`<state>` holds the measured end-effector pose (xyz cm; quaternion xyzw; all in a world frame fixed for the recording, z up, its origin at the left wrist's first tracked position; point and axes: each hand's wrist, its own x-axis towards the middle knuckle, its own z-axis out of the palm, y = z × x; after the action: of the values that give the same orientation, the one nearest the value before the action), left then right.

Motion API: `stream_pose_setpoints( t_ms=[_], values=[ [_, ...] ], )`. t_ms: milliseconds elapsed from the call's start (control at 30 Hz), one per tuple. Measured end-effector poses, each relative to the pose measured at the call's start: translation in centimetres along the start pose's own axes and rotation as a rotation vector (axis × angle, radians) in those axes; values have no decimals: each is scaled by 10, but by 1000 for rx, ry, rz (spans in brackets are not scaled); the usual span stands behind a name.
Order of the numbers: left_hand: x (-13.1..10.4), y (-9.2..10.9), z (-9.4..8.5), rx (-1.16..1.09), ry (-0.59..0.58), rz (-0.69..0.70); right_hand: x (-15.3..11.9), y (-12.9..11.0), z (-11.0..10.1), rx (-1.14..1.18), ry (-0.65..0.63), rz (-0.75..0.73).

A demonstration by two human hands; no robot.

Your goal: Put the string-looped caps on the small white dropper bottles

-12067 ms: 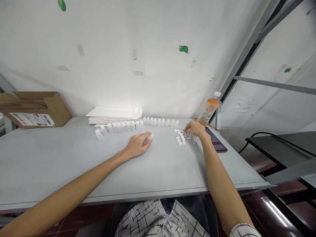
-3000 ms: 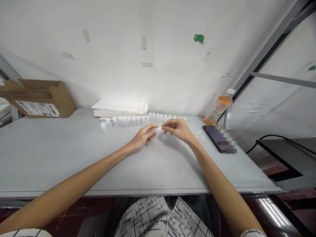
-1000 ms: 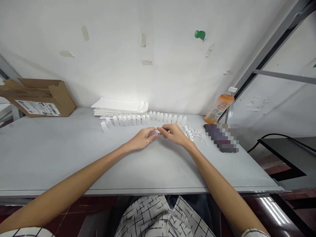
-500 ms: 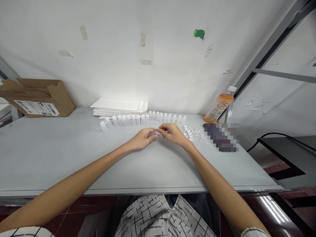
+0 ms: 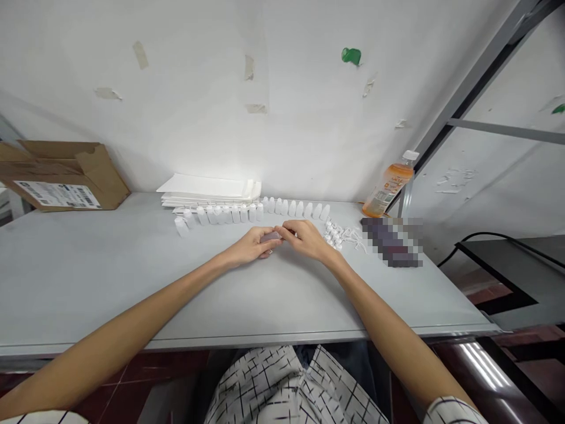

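Observation:
My left hand (image 5: 247, 245) is closed around a small translucent white bottle (image 5: 270, 237), which lies on its side between thumb and fingers. At the bottle's right end, the fingertips of my right hand (image 5: 305, 237) are pinched together. Those fingers hide that end, so what they grip cannot be made out. Behind both hands stands a long row of small white bottles (image 5: 300, 209), with one tilted at the left end. Just right of my right hand lies a heap of small white caps (image 5: 333, 235) beside thin white strips (image 5: 354, 237).
A stack of white sheets or envelopes (image 5: 207, 187) lies against the wall. An open cardboard box (image 5: 106, 176) stands at the left. At the right are an orange drink bottle (image 5: 388, 188) and a blurred dark object (image 5: 392, 244). The grey table's (image 5: 212, 318) front edge is close to me.
The view has shifted slightly. My right thumb and fingers have moved a little over the end of the bottle, and more of the bottle shows in my left hand.

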<state>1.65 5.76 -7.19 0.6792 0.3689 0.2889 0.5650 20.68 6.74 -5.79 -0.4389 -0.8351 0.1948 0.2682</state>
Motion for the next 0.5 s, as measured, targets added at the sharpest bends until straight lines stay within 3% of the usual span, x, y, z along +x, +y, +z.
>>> stream_pose_setpoints(
  t_ms=[133, 300, 500],
  values=[
    [0, 2, -2, -126, -41, 2, 0, -1, -3, 93, 48, -52],
    [0, -1, -4, 99, 26, 42, 0, 1, -1, 125, -4, 7],
    [0, -2, -6, 69, -33, 33, 0, 1, 1, 138, 40, -27]
  ],
)
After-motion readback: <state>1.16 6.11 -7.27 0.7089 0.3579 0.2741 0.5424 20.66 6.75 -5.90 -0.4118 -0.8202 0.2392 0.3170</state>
